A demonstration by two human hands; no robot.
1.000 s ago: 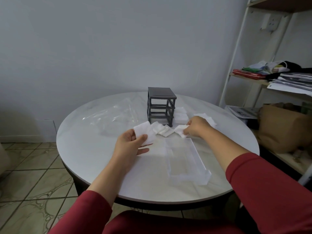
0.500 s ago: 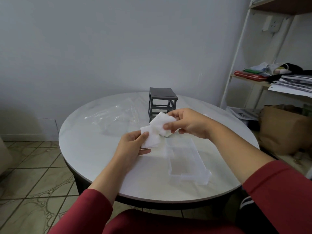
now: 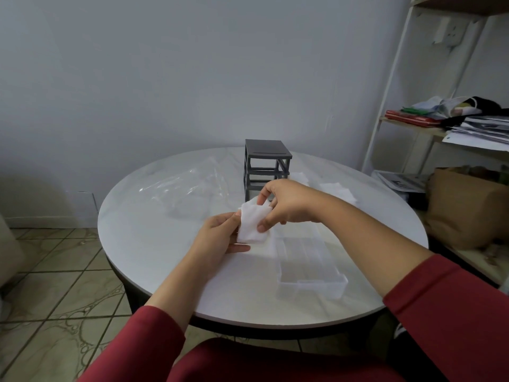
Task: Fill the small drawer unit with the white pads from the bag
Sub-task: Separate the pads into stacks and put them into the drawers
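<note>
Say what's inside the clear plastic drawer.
Nothing shows inside the clear plastic drawer; its far end is partly hidden behind the right hand holding square white pads.

One round white marble-patterned table bears one dark grey plastic drawer frame with three open tiers, one clear plastic drawer and one crumpled clear plastic bag. Two bare hands, the left hand and the right hand, hold one small stack of white square pads, too blurred to count. Two patches of loose white pads lie right of the frame.
</note>
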